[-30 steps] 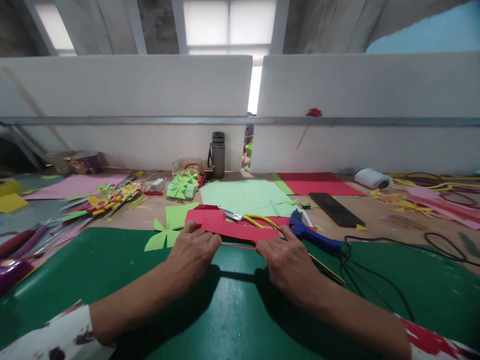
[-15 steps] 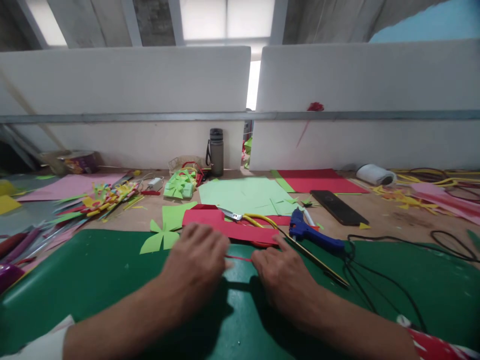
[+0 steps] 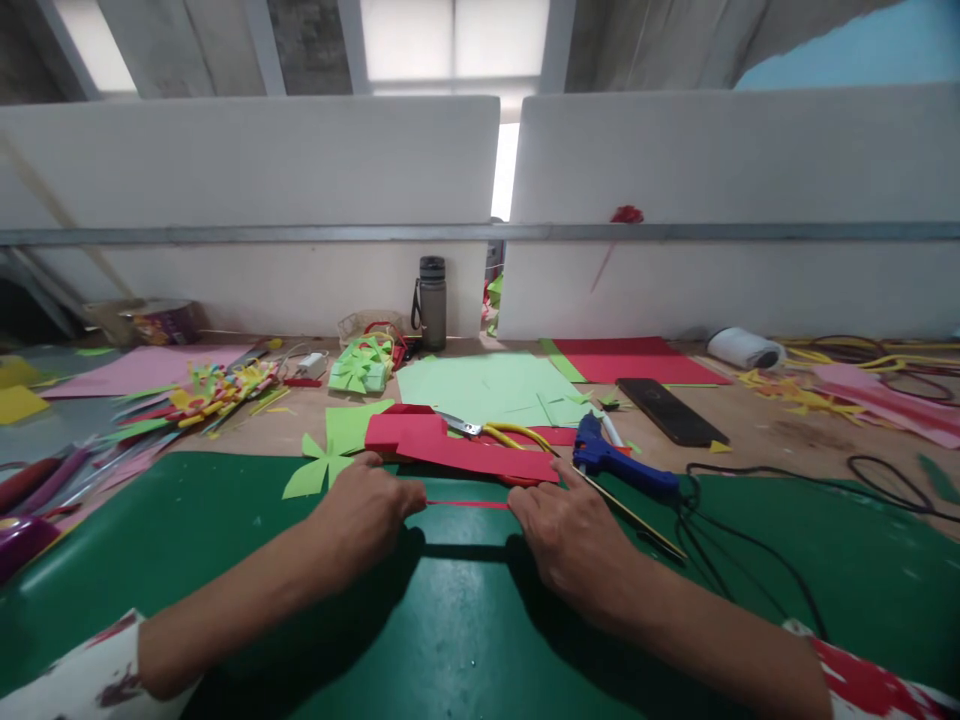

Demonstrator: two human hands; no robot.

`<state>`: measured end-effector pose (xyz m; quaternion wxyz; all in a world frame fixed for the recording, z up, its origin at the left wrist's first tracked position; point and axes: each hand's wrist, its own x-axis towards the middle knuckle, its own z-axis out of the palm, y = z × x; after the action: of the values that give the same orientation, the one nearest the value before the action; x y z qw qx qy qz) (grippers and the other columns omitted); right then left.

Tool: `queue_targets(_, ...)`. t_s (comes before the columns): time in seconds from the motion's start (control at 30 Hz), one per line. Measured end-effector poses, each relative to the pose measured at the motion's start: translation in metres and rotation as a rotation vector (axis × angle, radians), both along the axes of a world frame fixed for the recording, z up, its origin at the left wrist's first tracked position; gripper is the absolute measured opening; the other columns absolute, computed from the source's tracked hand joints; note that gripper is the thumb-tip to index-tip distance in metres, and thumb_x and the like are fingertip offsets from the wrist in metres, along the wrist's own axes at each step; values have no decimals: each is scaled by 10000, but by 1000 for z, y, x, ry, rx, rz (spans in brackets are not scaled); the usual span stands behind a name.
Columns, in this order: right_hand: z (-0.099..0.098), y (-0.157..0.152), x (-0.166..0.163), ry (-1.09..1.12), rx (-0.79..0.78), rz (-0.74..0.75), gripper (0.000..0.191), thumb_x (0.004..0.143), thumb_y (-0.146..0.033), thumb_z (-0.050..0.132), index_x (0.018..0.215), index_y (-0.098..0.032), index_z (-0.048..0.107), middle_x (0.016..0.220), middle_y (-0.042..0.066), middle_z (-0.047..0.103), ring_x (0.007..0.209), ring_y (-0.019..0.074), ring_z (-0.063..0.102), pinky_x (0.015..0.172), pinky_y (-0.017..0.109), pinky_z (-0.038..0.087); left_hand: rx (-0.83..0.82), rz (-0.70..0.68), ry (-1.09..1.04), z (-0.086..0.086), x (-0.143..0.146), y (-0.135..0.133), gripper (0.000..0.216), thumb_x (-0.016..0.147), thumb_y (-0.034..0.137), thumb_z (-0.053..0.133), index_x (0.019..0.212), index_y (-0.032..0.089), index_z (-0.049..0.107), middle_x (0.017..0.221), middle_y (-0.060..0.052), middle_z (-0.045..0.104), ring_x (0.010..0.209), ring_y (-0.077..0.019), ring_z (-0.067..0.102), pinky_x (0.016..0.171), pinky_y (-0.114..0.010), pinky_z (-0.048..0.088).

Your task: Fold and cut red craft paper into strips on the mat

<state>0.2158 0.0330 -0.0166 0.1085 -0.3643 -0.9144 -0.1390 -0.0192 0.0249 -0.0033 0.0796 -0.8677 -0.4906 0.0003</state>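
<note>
A narrow red paper strip [image 3: 466, 504] runs almost level between my two hands, above the green mat [image 3: 465, 640]; its shadow falls below it. My left hand [image 3: 371, 512] pinches the strip's left end. The other end is pinched in my right hand [image 3: 566, 525], whose index finger points forward beside a wider red paper strip [image 3: 480, 457]. That wider strip lies just beyond the hands, partly over folded red paper. Yellow-handled scissors [image 3: 517, 434] lie behind it, with part of the handles hidden. A green paper leaf shape [image 3: 324, 468] sits beyond my left hand.
A blue glue gun [image 3: 622, 462] with a black cord [image 3: 750, 540] lies at the right, near a dark phone [image 3: 669, 412]. Pale green sheets [image 3: 487, 388] and a grey bottle [image 3: 433, 305] stand farther back. Several paper flowers [image 3: 217, 392] lie at left.
My left hand has moved left, away from the right one, and a longer stretch of the narrow red strip shows between them. My right hand has barely moved.
</note>
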Motion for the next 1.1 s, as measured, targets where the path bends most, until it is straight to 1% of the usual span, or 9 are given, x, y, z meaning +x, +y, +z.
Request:
queue_targets(0.13,1,6,4,1,-9,-7,218,707,-14,385,708,-169,538,599,21,597,537,160,484,889,406,265,-23,-32,22,3,-23,8,207,736,51,482,652,202,597,512,38,612,463,-129,528,650,-275,368)
queue_targets(0.33,-5,11,7,37,0,-36,255,695,24,373,671,-164,544,539,9,574,474,137,445,869,369,280,-28,-77,75,4,-49,22,253,814,72,448,625,185,574,548,42,609,479,-112,539,537,-228,290)
queue_targets(0.4,-9,10,5,55,15,-21,260,710,24,371,668,-164,545,555,12,582,499,142,460,873,365,274,-10,-87,93,2,-48,24,259,833,90,456,622,182,576,565,30,617,498,-118,550,513,-230,274)
queue_targets(0.5,-15,9,3,82,41,18,273,744,16,360,664,-166,548,580,21,589,545,157,479,863,367,276,73,-61,115,-3,-39,23,266,869,145,461,641,164,597,625,-25,641,591,-163,584,565,-263,308)
queue_targets(0.63,-22,8,3,108,124,69,288,751,20,362,649,-167,555,580,30,574,554,168,463,797,352,301,190,-43,131,-3,-31,17,289,864,367,529,738,127,629,690,-95,652,691,-229,587,656,-333,343)
queue_targets(0.77,-28,10,2,103,194,100,275,750,11,390,625,-167,557,583,46,562,567,179,447,713,336,303,245,-82,110,-4,-33,15,327,828,441,564,695,147,618,663,-64,638,655,-200,560,636,-322,338)
queue_targets(0.9,-30,10,1,106,192,105,257,765,-6,413,635,-169,561,592,42,563,571,182,440,694,333,298,273,-108,84,-8,-29,19,300,881,342,506,661,157,593,609,-30,590,607,-166,509,597,-299,325)
queue_targets(1.03,-30,10,1,97,189,106,244,745,3,428,635,-167,564,596,45,567,578,183,443,696,335,298,341,-85,85,-9,-15,29,115,871,207,512,864,129,596,828,-97,598,762,-223,493,621,-318,344)
queue_targets(1.1,-30,10,0,95,189,100,245,745,7,428,639,-165,566,599,47,571,584,182,449,699,336,298,359,-88,87,-12,-8,34,95,861,157,510,907,127,587,862,-106,580,789,-231,477,626,-321,354)
